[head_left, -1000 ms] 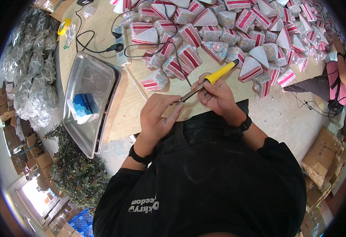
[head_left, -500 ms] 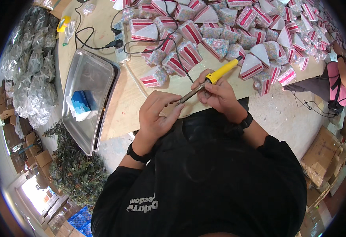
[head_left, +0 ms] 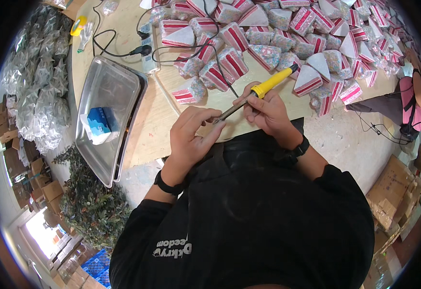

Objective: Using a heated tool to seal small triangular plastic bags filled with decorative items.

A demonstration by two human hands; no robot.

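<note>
A soldering iron (head_left: 274, 83) with a yellow handle and a bare metal barrel lies slantwise between my hands over the table's near edge, handle to the upper right. My right hand (head_left: 271, 115) is closed round the barrel just below the handle. Thumb and fingers of my left hand (head_left: 189, 137) pinch the iron's lower end, so its tip is mostly hidden. Beyond my hands lie many cake-slice-shaped pieces (head_left: 232, 62) in pink, red and white, some with speckled sides. A black cord (head_left: 223, 77) runs among them towards the iron.
A metal tray (head_left: 124, 79) holds a blue-and-white tissue pack (head_left: 98, 126). Behind it are a power strip (head_left: 149, 61) with plugs and a yellow tape roll (head_left: 78, 26). Artificial foliage (head_left: 95, 207) and plastic-wrapped bundles (head_left: 39, 91) stand left. A person in pink (head_left: 415, 103) is at right.
The left fingers have shifted slightly along the iron's lower end. The iron has turned a little and its handle end sits slightly further right.
</note>
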